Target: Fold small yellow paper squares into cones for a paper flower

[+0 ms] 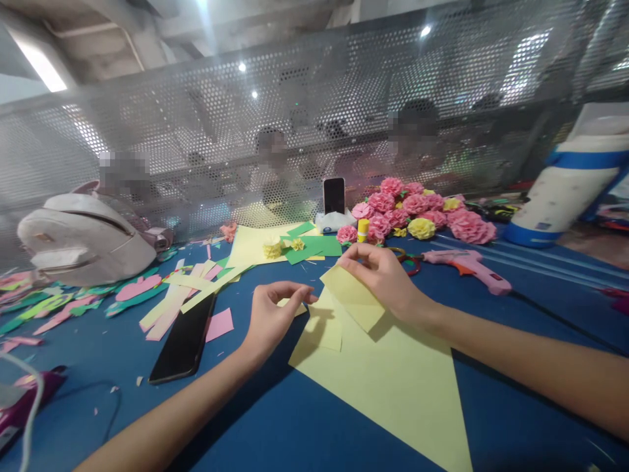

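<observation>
**Folded yellow corner pinched between two hands**

The yellow sheet point(393, 387) lies flat on the blue table point(491, 288), its long axis running from the near right up to the far left, where the fold sits. The right hand point(383, 278) has its fingers point(350, 261) clamped on the folded flap point(354, 298). The left hand point(270, 318), just left of it, pinches fingers together at the fold's edge. A black phone point(184, 344) lies left of both.
</observation>
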A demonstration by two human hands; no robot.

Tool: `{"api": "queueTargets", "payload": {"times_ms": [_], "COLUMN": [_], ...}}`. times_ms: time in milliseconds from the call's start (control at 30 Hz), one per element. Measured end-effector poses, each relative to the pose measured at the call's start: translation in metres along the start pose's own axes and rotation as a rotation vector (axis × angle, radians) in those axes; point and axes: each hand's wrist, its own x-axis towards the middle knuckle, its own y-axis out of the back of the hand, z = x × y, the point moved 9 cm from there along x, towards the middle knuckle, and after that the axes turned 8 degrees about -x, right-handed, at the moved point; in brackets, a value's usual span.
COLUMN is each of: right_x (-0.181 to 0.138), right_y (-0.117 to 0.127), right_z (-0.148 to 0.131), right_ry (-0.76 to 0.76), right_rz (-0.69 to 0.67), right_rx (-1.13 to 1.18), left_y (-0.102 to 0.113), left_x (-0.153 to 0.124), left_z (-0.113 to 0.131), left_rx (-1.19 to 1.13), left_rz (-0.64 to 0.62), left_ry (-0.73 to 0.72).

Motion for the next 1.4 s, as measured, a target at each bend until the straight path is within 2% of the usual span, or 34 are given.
{"api": "queueTargets", "payload": {"times_ms": [200, 600, 933, 1167, 1267, 1333, 1400], "right_x": [-0.005, -0.011, 0.002, 0.009, 0.016, 0.021, 0.022], "right_y": [-0.012, -0.027, -0.009, -0.007, 0.007, 0.022, 0.026], "right_z": [-0.004, -0.018, -0.019, -0.017, -0.012, -0.007, -0.003], "right_ry": [0.014, 0.105, 0.135, 0.120, 0.097, 0.079, 0.061], "right_rz": [-0.060, -0.201, -0.171, -0.148, -0.108, -0.032, -0.036], "right_rx": [-0.023, -0.151, -0.181, -0.132, -0.093, -0.060, -0.030], "left_y": [-0.012, -0.016, -0.012, -0.011, -0.007, -0.003, 0.000], "left_x": [0.000, -0.008, -0.006, -0.002, -0.004, -0.004, -0.002], "left_z": [0.004, 0.003, 0.018, 0.024, 0.024, 0.022, 0.018], "left_rx": [-0.103, -0.011, 0.019, 0.017, 0.026, 0.033, 0.033], "left_rz": [-0.031, -0.045, -0.024, -0.009, -0.006, -0.006, -0.012], "left_ry": [0.004, -0.020, -0.047, -0.064, -0.074, -0.081, -0.090]}}
